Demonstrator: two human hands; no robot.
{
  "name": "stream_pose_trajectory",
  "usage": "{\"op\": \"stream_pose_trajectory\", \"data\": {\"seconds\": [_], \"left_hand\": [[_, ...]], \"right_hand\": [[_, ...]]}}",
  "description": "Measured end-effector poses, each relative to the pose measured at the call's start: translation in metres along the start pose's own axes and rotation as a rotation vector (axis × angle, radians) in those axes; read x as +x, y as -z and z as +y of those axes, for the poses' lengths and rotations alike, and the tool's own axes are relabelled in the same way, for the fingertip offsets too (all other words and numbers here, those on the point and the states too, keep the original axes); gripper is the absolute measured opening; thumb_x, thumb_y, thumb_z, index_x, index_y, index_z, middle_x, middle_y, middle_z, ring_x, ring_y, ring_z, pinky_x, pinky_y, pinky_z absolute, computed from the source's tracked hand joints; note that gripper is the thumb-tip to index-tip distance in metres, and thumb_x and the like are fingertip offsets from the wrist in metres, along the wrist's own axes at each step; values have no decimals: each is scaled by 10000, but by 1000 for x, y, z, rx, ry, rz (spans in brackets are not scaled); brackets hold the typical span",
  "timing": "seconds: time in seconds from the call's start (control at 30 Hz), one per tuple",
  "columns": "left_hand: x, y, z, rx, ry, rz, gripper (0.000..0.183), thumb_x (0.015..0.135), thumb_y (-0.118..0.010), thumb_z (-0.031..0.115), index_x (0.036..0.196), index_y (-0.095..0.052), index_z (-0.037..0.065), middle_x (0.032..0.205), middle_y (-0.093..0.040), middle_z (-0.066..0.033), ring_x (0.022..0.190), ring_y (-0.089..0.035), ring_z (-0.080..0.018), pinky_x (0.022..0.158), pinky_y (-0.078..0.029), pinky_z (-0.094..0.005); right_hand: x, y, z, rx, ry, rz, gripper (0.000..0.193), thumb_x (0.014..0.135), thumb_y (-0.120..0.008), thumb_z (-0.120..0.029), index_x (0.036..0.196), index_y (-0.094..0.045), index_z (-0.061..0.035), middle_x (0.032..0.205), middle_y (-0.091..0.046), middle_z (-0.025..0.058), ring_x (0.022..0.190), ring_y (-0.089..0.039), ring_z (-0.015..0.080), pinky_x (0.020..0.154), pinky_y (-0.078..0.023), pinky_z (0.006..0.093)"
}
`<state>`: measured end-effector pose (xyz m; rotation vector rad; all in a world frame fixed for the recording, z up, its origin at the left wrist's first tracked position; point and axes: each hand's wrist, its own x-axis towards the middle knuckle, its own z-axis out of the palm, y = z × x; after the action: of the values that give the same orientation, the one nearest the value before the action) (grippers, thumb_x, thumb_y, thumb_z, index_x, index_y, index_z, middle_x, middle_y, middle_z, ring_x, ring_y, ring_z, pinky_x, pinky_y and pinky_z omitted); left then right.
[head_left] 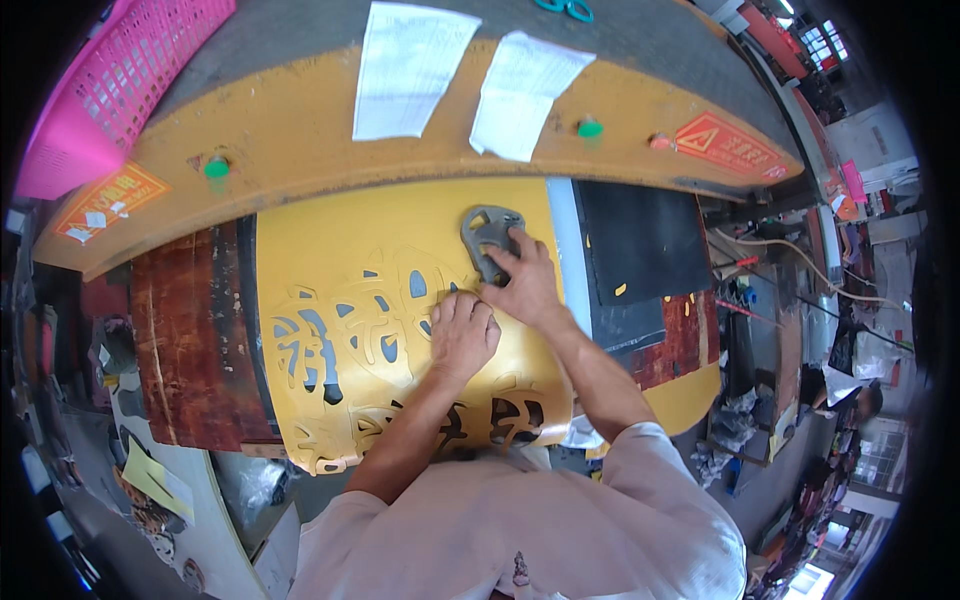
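A wide yellow sheet (400, 225) lies before me, with several curved shapes and holes cut through it. Near its far right part, a grey metal cutting die (478, 232) with an open, looped outline stands on the sheet. My right hand (525, 285) grips the die's near right side, thumb and fingers over its edge. Just left of it, my left hand (463, 335) presses on the sheet beside the cut-outs, its fingers curled in. Whatever may be under those fingers is hidden. The sheet's near end, also full of cut-outs, bends down at the edge close to my body.
Across the far side runs a machine's yellow beam (310, 130) with green buttons (590, 128), a red knob (660, 142) and two papers (410, 70). A pink basket (120, 90) sits at far left. Black sheets (645, 240) and yellow scraps lie on the reddish board (190, 340).
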<state>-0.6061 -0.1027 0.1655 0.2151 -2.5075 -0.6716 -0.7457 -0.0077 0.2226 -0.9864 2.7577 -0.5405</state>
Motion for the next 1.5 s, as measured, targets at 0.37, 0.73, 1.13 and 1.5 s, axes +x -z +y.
{"op": "stream_pose_trajectory", "data": {"seconds": [0.37, 0.73, 1.13, 1.5], "left_hand": [[-71, 12, 38, 15, -11, 8, 127, 770, -713, 152, 882, -656, 142, 1056, -614, -63, 1072, -575, -294, 892, -440, -450], [-7, 1, 62, -858, 1029, -454, 475, 1017, -702, 496, 1145, -715, 38, 1220, -715, -122, 1051, -710, -280, 903, -568, -464], [2, -4, 41, 5, 307, -466, 384, 1039, -608, 324, 1060, -669, -54, 798, -721, -273, 790, -727, -443, 754, -584, -543], [35, 48, -7, -208, 314, -381, 324, 951, -748, 377, 860, -699, 70, 806, -705, -105, 764, -692, -350, 703, -550, -461]], "right_hand": [[-54, 148, 69, 1220, -387, 140, 647, 876, -802, -300, 1417, -662, 27, 1150, -754, 107, 931, -705, 154, 838, -566, 282], [-224, 122, 172, 1440, -600, 450, 621, 936, -741, -387, 1399, -644, 16, 1239, -735, 165, 1055, -749, 284, 925, -604, 372], [-168, 56, 124, 145, -264, 380, 586, 846, -807, -366, 1334, -726, -52, 1353, -686, 211, 1232, -644, 432, 1102, -494, 500], [27, -8, -5, -103, 195, -296, 246, 906, -712, -213, 978, -778, 12, 924, -771, 234, 868, -752, 417, 785, -607, 458]]}}
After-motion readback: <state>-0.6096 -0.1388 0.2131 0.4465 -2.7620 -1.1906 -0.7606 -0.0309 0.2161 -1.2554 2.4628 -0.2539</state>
